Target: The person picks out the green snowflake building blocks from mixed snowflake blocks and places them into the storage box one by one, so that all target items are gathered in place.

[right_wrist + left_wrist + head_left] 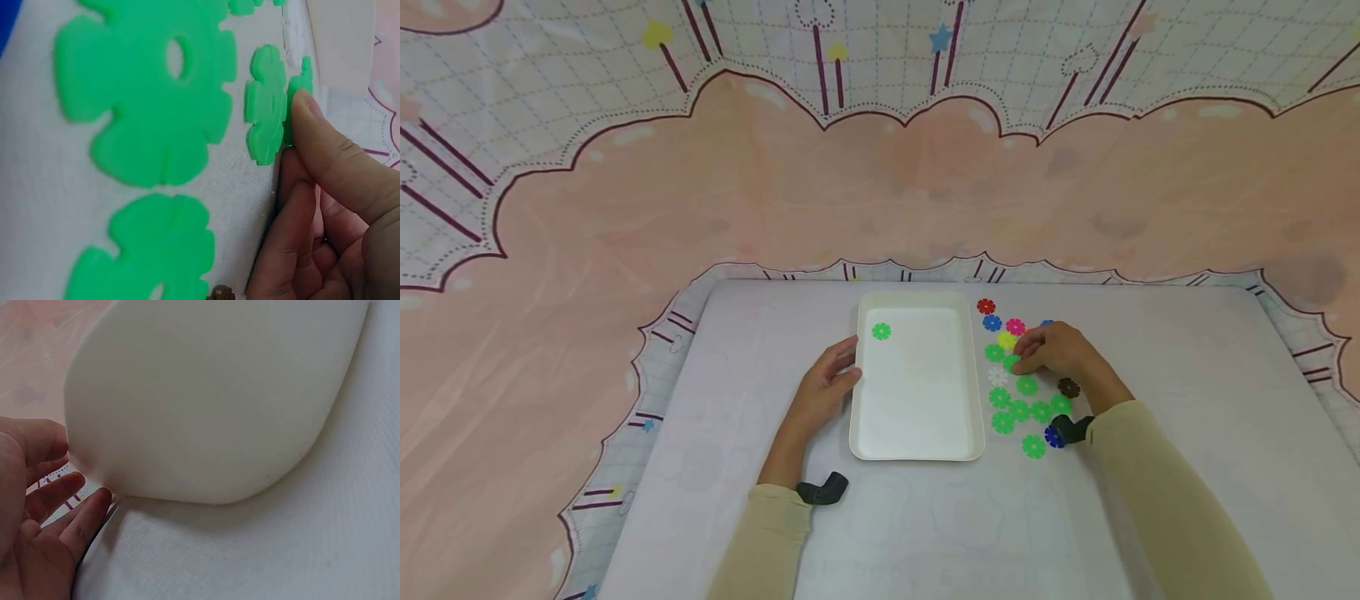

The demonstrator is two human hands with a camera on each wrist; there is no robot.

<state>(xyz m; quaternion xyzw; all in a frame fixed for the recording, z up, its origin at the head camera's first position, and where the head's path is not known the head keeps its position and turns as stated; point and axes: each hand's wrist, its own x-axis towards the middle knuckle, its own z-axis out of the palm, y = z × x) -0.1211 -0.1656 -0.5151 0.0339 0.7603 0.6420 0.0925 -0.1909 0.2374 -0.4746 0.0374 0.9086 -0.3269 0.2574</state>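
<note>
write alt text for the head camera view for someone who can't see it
A person's right hand picks at a green snowflake-shaped disc among a scatter of mostly green plastic discs on a white table. The left hand rests against the left rim of a white tray, which holds one green disc. A pink patterned cloth hangs behind.

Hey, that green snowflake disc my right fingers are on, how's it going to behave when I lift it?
The green disc looks thin and moulded, so probably stiff and very light. It lies flat on the table among close neighbours, so it may need tipping by an edge, as the right hand seems to pinch it. Its notched rim should give grip; rolling looks unlikely.
</note>
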